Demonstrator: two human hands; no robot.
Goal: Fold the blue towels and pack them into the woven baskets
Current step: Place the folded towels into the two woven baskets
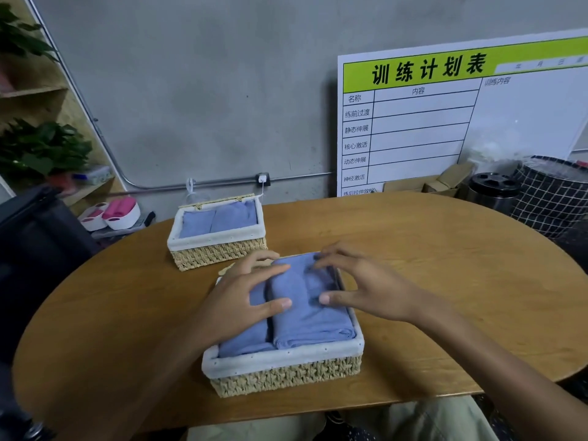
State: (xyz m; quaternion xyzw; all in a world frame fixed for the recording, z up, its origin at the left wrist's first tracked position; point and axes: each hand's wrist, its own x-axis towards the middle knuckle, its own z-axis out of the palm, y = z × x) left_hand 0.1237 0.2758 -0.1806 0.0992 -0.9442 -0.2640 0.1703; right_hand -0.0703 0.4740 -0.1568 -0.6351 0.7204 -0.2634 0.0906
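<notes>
A woven basket (286, 372) with a white lining stands at the near middle of the table. Two folded blue towels lie side by side in it, a left towel (248, 340) and a right towel (310, 313). My left hand (237, 300) is spread over the left towel, its fingertips reaching the right one. My right hand (362, 286) hovers with relaxed fingers over the right towel's far end, fingertips touching the cloth. A second woven basket (219, 253) farther back left holds two more folded blue towels (218, 219).
The round wooden table (445, 281) runs out to the right. A white and green schedule board (445, 122) leans on the grey wall. A black bin (491, 192) and a checked basket (553, 198) stand behind at right. Shelves with plants (41, 148) are at left.
</notes>
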